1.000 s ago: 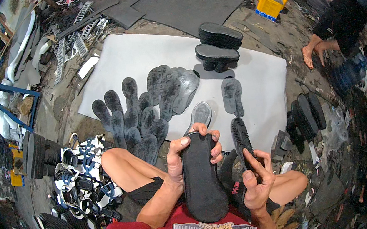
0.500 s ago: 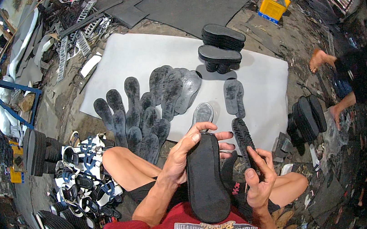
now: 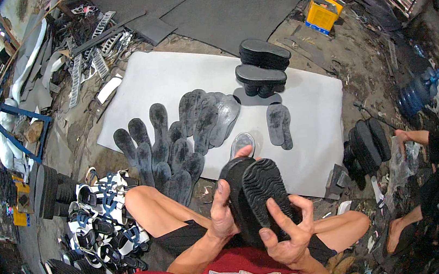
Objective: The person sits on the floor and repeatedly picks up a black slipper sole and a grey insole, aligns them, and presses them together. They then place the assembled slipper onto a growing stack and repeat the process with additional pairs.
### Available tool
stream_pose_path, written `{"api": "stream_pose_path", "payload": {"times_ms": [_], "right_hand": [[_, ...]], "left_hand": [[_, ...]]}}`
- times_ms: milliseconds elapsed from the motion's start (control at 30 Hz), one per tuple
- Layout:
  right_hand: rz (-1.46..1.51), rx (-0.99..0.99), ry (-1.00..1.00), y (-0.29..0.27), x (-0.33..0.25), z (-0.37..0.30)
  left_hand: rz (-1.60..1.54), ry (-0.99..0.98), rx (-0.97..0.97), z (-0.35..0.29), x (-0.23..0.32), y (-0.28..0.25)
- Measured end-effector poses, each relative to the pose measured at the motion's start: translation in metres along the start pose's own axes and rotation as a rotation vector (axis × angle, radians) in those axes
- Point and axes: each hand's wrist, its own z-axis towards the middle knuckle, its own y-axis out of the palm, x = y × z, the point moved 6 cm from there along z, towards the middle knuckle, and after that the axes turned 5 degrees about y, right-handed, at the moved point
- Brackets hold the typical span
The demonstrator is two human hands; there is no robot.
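Note:
Just in front of my shirt, my left hand (image 3: 222, 213) grips a thick black sole (image 3: 235, 190) from its left side, thumb along the near face. A second black sole (image 3: 263, 178), its wavy tread facing up, is in my right hand (image 3: 291, 232) with fingers on the tread and right edge. The two soles lie against each other, the treaded one partly covering the plain one. Beyond them, a grey insole (image 3: 242, 142) rests on the white sheet (image 3: 310, 164). Farther out are several dark flat insoles (image 3: 160, 128), a smaller pair (image 3: 278, 121) and stacked thick soles (image 3: 262, 58).
Strappy white-and-blue sandals (image 3: 104, 222) are heaped at my left, near upright black soles (image 3: 45, 191). More soles (image 3: 368, 140) stand at right, beside another person's foot (image 3: 396, 233). A yellow container (image 3: 321, 15) and a blue water jug (image 3: 417, 93) are farther off.
My right hand has brought the treaded sole leftward and turned its tread up against the plain sole. The plain sole has tilted. At right, the other person has come nearer.

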Motion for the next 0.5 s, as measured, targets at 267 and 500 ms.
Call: {"api": "stream_pose_path", "payload": {"times_ms": [267,500], "right_hand": [[0.040,0.001,0.005,0.006,-0.001,-0.006],[0.014,-0.008,-0.003,0.007,0.000,-0.003]], "left_hand": [[-0.021,0.001,-0.124,0.002,-0.009,0.012],[-0.036,-0.006,-0.136,0.003,-0.011,0.013]]}}
